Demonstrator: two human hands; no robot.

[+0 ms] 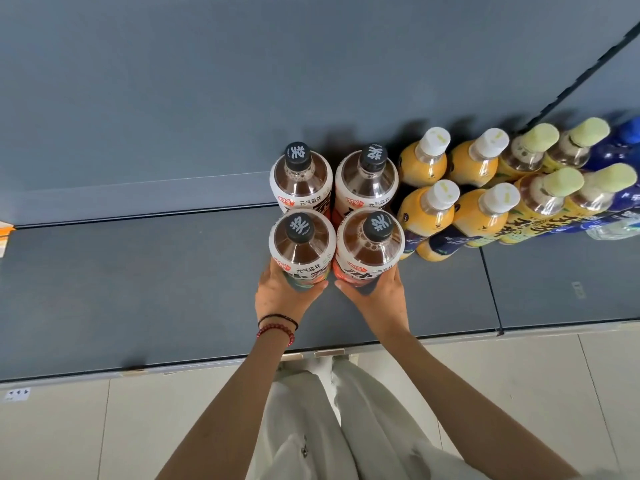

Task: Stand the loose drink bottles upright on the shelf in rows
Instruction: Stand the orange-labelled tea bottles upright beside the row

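Front bottle bases hidden by both hands; blue bottles cut off at right edge.

Both forearms were bare right up to where they left the view, with no sleeve showing on either. The left hand carried two bands at the wrist: a thin black cord bracelet nearer the hand and, just behind it, a red beaded bracelet of small round beads. The right hand wore nothing, no ring, watch or band that I could see. Below the arms the person had on loose, pale off-white trousers, softly creased down each leg, with a small dark speck on the left leg.
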